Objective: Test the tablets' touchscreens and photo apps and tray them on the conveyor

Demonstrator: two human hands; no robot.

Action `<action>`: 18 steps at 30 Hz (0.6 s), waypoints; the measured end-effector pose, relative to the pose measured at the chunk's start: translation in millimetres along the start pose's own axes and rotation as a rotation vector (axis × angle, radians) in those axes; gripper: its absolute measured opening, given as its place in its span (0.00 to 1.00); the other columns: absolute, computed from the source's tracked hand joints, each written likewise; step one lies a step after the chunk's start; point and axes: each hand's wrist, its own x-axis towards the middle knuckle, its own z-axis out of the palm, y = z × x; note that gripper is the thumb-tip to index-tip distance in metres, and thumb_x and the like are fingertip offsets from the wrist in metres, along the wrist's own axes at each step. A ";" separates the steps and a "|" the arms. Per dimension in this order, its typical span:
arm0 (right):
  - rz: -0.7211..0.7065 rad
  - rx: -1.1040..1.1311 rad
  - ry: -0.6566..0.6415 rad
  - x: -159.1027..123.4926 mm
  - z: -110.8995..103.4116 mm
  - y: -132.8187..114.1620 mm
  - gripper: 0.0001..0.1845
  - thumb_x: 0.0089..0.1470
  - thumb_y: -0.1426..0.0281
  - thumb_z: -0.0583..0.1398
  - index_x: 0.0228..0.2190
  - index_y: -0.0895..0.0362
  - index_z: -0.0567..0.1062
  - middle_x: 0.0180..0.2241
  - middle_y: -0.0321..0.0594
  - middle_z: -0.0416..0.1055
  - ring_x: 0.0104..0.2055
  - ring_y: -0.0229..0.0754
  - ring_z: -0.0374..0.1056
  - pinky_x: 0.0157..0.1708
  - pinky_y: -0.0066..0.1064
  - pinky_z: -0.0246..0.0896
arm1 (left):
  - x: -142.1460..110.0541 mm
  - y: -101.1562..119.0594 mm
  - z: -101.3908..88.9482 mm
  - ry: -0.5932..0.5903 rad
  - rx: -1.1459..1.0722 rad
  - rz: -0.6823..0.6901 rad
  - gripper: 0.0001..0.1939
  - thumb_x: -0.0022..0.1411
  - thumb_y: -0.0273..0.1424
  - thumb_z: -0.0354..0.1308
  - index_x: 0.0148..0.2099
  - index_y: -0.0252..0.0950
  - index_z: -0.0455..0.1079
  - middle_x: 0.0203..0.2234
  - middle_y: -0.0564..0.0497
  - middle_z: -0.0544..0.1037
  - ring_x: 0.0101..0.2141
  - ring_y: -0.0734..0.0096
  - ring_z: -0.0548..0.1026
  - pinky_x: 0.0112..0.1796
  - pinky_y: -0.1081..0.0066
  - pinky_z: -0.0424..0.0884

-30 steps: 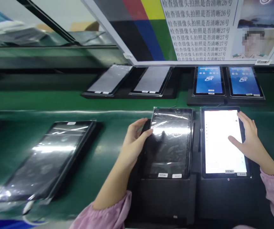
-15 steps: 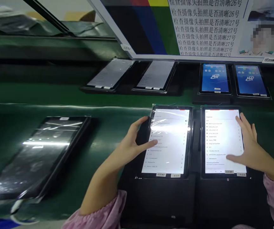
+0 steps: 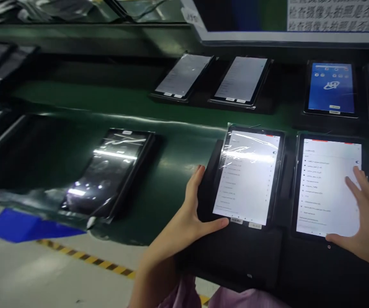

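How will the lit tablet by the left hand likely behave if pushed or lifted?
The lit tablet by the left hand looks flat and straight-edged, so probably stiff and unlikely to roll. Glare streaks suggest a smooth, clear film cover, which could feel slippery. Its broad, glossy screen is probably fragile if dropped or pressed hard.

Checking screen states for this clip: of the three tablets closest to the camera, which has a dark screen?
The leftmost tablet, lying left of the left hand; the middle tablet and right tablet show lit white screens.
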 end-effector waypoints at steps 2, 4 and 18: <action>0.018 0.070 0.036 -1.1 -2.4 4.4 0.62 0.51 0.41 0.69 0.75 0.34 0.41 0.78 0.33 0.32 0.77 0.77 0.29 0.70 0.81 0.20 | 1.0 3.2 1.0 -0.008 0.030 0.001 0.66 0.55 0.50 0.72 0.79 0.54 0.28 0.79 0.44 0.33 0.76 0.40 0.35 0.71 0.37 0.45; 0.055 0.174 0.058 -1.4 -5.5 8.5 0.65 0.48 0.39 0.71 0.74 0.30 0.40 0.78 0.31 0.32 0.77 0.76 0.29 0.71 0.80 0.29 | 1.5 4.5 2.9 -0.005 0.062 0.011 0.67 0.54 0.50 0.73 0.79 0.54 0.28 0.79 0.44 0.32 0.76 0.38 0.34 0.71 0.36 0.46; 0.109 0.137 0.014 -10.4 -22.8 6.0 0.64 0.53 0.46 0.72 0.75 0.35 0.38 0.78 0.38 0.33 0.77 0.73 0.32 0.69 0.77 0.45 | 5.5 -0.7 16.0 0.056 0.163 0.030 0.67 0.50 0.54 0.74 0.76 0.70 0.28 0.79 0.53 0.35 0.75 0.29 0.41 0.66 0.29 0.55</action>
